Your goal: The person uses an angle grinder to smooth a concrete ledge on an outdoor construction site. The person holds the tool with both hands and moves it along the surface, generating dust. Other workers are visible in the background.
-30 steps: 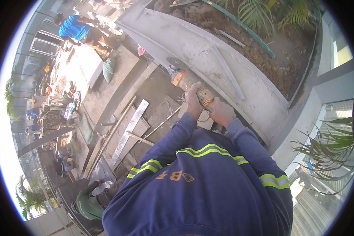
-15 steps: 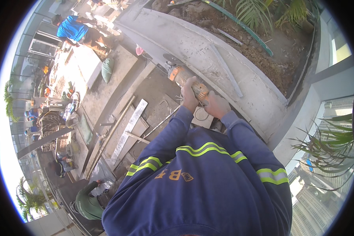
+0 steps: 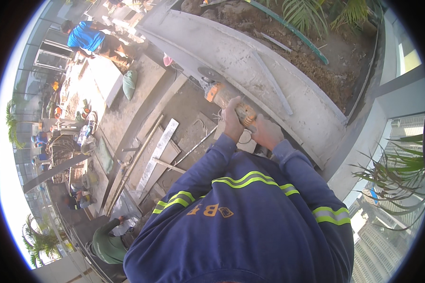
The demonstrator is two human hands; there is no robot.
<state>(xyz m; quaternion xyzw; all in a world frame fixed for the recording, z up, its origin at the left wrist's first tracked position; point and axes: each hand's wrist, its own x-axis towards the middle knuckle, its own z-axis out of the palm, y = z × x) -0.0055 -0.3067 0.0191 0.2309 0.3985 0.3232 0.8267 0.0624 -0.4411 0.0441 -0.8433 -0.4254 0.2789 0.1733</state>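
Both my hands are wrapped round a dusty orange angle grinder (image 3: 220, 95). My left hand (image 3: 232, 118) grips the middle of its body. Closed on the rear end is my right hand (image 3: 266, 129). At the far end of the tool, a round grey disc (image 3: 211, 73) lies against or very near the face of the grey concrete planter wall (image 3: 236, 56); whether it touches I cannot tell. Pale dust covers my fingers and the tool. Below my hands a whitish block-like piece (image 3: 245, 139) shows partly, the rest hidden by my arms.
A long metal strip (image 3: 272, 85) lies on the wall top, with soil (image 3: 311, 61) and palms beyond. Left of me lie a white-stained board (image 3: 159, 153), a long pipe (image 3: 136, 160) and a green sack (image 3: 129, 85). A person in blue (image 3: 87, 37) bends far left; another in green (image 3: 107, 243) crouches near left.
The grinder and both hands have shifted slightly right and toward me along the wall. More of the disc shows now.
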